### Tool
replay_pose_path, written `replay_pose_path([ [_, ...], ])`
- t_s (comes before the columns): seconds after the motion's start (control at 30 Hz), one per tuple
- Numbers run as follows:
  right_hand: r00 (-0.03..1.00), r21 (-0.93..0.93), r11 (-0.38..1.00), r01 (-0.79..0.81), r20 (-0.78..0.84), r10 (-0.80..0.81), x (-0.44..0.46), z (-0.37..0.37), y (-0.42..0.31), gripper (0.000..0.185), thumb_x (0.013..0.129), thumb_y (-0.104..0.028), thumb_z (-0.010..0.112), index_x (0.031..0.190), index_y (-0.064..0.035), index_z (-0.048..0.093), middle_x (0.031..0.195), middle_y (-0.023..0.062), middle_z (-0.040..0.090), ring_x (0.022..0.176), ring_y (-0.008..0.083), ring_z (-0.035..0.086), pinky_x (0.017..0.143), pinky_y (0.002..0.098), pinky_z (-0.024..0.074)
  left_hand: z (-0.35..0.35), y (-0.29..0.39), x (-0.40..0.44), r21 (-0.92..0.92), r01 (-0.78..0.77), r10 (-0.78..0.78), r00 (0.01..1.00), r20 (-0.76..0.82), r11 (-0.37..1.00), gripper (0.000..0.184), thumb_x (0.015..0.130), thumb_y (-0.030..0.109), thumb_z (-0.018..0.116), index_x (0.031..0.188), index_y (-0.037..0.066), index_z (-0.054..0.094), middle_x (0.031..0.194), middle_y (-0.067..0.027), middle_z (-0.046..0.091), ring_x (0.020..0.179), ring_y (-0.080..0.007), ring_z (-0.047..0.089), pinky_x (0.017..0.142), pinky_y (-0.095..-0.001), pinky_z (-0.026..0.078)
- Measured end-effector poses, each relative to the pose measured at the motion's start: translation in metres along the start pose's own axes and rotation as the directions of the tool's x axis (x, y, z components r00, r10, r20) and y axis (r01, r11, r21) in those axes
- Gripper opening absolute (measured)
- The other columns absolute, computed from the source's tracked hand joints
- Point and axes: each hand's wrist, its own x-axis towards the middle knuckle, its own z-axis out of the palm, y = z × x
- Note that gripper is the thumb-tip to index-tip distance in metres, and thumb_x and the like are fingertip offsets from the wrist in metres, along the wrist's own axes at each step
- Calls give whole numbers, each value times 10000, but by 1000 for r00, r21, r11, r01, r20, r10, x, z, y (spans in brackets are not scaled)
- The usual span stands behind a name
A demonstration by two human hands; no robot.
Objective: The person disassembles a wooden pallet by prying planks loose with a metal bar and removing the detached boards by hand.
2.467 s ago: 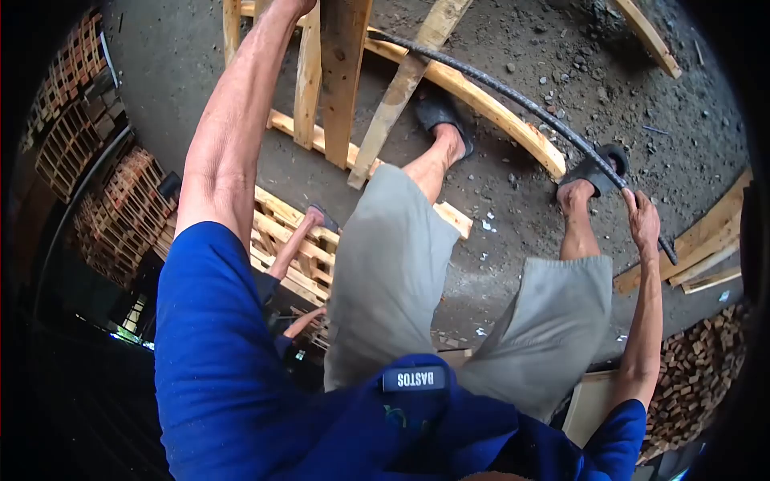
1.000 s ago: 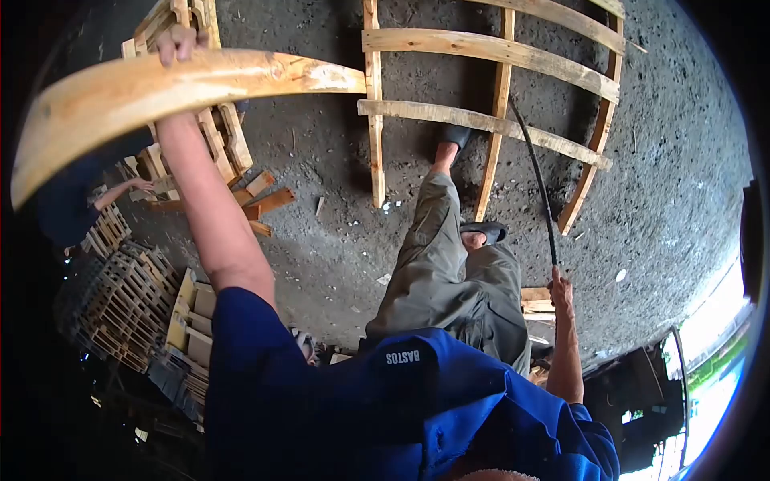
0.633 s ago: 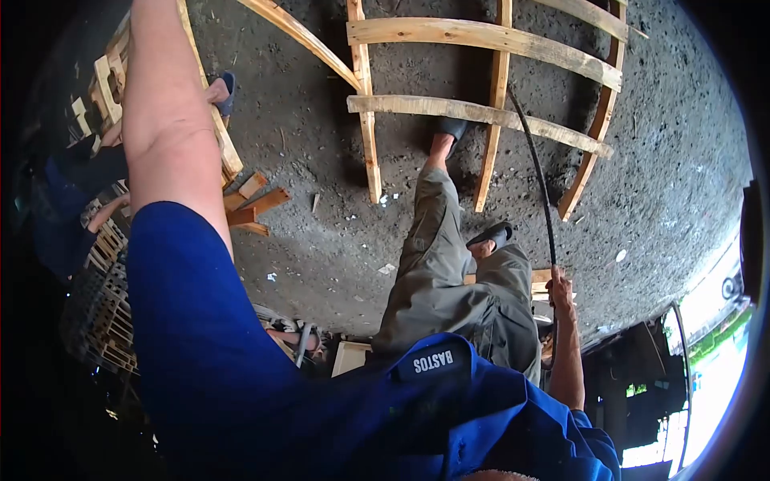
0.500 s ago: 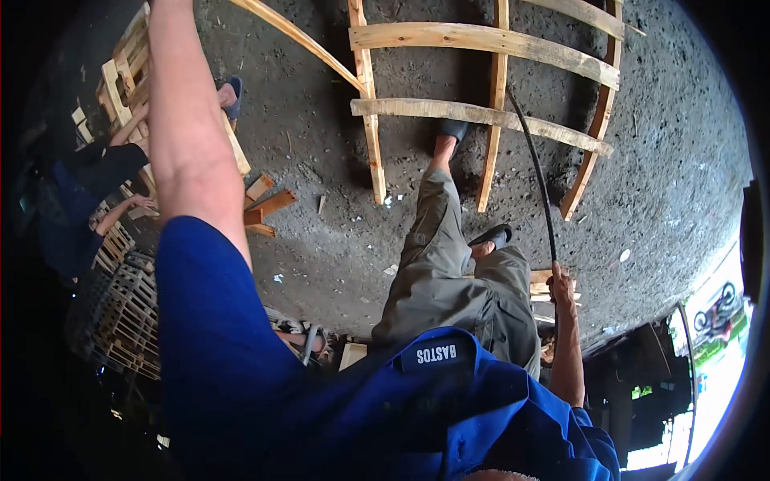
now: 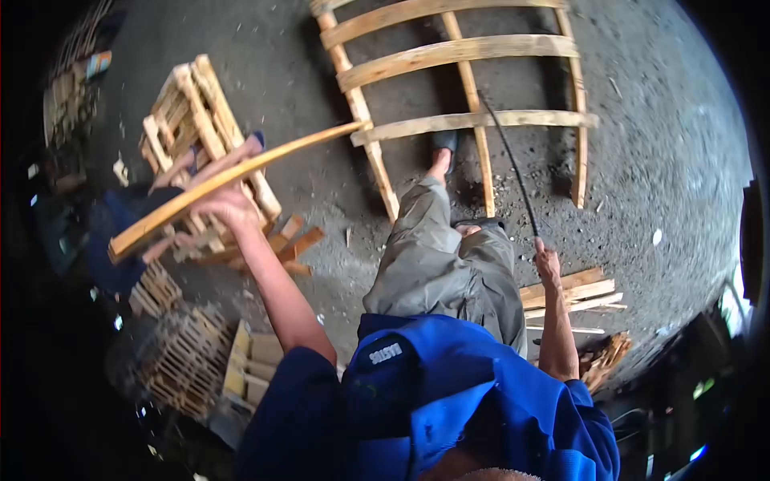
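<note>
One plank (image 5: pixel 298 147) is gripped in the left hand's (image 5: pixel 232 208) partly hidden fingers; the right hand (image 5: pixel 548 264) clenches a bar (image 5: pixel 514 161).

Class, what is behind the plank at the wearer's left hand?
Behind the plank, parts of a wooden pallet and another person's leg show; whatever lies directly behind its width is covered.
</note>
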Motion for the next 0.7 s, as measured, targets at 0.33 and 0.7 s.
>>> replay_pose_path([
  [0.33, 977, 90, 981, -171, -116, 181, -153, -27, 89, 747, 928, -726, 481, 982, -37, 765, 994, 232, 733, 989, 415, 702, 846, 508, 542, 265, 153, -52, 129, -192, 216, 954, -209, 973, 950, 1002, 727, 274, 1402, -115, 460, 1373, -280, 535, 1247, -363, 564, 1089, -485, 470],
  [0.7, 826, 665, 638, -388, -56, 560, -287, 159, 235, 663, 935, -608, 552, 853, 17, 760, 886, 266, 721, 910, 426, 713, 795, 508, 555, 653, 201, -223, -143, -306, 316, 649, 692, 941, 712, 1034, 619, 426, 1308, -24, 568, 1098, -156, 650, 964, -186, 617, 812, -319, 519],
])
